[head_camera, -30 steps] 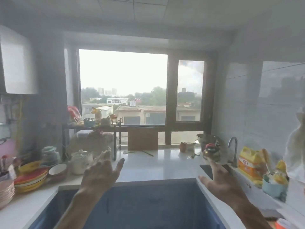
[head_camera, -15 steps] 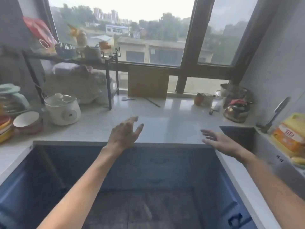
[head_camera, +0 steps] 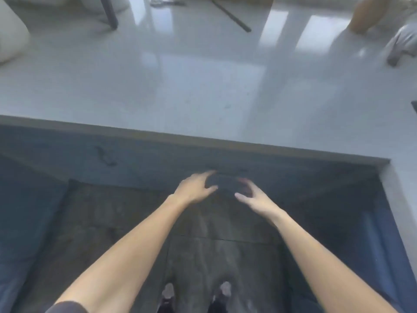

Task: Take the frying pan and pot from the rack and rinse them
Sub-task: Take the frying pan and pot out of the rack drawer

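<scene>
No frying pan, pot or whole rack shows in the head view. My left hand [head_camera: 195,188] and my right hand [head_camera: 252,196] reach down side by side toward the blue cabinet front [head_camera: 158,154] below the counter edge. Both hands have loosely spread fingers and hold nothing. The fingertips are blurred against a dark spot on the cabinet, and I cannot tell whether they touch it.
A glossy white countertop [head_camera: 180,75] fills the upper half. On it stand a dark rack leg [head_camera: 110,14], a dark stick [head_camera: 232,15], a white appliance [head_camera: 11,35] at far left and a brown jar [head_camera: 365,14] at right. Dark floor tiles [head_camera: 135,222] and my feet show below.
The view has tipped sharply down from the window to the counter edge and floor. Both hands have dropped from above the counter and come together in front of the cabinet.
</scene>
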Action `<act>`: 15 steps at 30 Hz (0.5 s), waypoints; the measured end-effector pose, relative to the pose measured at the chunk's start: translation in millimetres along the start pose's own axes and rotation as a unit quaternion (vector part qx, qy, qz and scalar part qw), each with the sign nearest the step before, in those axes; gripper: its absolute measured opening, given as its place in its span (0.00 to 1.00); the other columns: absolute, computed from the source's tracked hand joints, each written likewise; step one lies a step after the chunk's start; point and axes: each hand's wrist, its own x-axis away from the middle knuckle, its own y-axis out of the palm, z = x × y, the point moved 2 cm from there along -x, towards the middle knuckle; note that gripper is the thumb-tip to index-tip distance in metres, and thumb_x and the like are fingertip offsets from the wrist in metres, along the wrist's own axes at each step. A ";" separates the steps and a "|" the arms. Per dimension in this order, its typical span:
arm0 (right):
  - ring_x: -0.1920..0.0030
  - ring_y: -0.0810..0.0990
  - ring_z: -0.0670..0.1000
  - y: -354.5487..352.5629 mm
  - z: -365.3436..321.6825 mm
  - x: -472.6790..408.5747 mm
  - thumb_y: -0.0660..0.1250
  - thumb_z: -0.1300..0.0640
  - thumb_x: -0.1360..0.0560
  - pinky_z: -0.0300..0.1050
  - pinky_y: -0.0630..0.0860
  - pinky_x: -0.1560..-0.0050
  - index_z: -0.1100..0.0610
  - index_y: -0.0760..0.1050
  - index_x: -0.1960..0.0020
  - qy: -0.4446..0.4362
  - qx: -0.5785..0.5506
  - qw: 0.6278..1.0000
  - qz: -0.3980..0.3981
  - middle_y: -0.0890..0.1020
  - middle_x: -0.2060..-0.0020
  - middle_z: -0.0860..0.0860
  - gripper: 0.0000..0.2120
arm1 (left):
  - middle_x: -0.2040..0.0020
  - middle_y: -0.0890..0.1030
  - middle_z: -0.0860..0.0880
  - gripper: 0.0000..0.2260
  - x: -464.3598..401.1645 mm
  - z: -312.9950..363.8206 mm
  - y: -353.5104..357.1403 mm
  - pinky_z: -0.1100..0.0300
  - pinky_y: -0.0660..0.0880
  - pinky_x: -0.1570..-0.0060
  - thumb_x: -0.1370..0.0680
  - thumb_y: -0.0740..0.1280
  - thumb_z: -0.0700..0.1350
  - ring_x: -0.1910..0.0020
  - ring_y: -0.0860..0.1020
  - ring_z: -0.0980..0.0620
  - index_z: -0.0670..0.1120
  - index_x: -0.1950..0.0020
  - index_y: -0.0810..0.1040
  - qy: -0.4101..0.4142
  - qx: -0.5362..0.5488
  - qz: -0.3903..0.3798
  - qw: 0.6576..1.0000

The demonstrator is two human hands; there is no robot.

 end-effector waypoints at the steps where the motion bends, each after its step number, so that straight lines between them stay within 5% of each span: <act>1: 0.33 0.70 0.50 3.1 9.0 -22.5 0.66 0.55 0.24 0.39 0.66 0.39 0.52 0.62 0.28 -0.003 0.007 1.000 -0.005 0.70 0.32 0.52 0.25 | 0.29 0.71 0.50 0.24 -21.7 -5.3 10.8 0.53 0.69 0.38 0.23 0.63 0.54 0.33 0.71 0.47 0.55 0.28 0.63 -0.011 0.024 -0.004 1.000; 6: 0.32 0.69 0.52 3.4 41.9 -100.2 0.63 0.56 0.22 0.39 0.65 0.41 0.53 0.65 0.29 0.003 0.023 1.000 0.010 0.71 0.33 0.51 0.22 | 0.34 0.73 0.48 0.23 -87.4 -23.0 48.4 0.57 0.69 0.40 0.24 0.67 0.45 0.37 0.74 0.47 0.50 0.31 0.67 -0.028 0.113 -0.017 0.993; 10: 0.34 0.72 0.50 -6.8 51.3 -122.7 0.61 0.57 0.21 0.34 0.64 0.45 0.53 0.75 0.38 -0.024 0.027 0.999 0.007 0.76 0.35 0.51 0.13 | 0.40 0.78 0.48 0.20 -106.3 -33.8 58.5 0.60 0.71 0.49 0.24 0.66 0.45 0.44 0.78 0.48 0.51 0.33 0.70 -0.030 0.083 -0.015 0.996; 15: 0.45 0.75 0.48 -8.3 50.3 -141.9 0.65 0.57 0.23 0.36 0.66 0.50 0.58 0.76 0.39 -0.050 0.098 0.994 -0.020 0.78 0.45 0.52 0.14 | 0.50 0.83 0.47 0.09 -116.3 -40.0 68.5 0.54 0.76 0.47 0.25 0.67 0.49 0.48 0.80 0.48 0.51 0.45 0.79 -0.026 0.096 0.049 0.994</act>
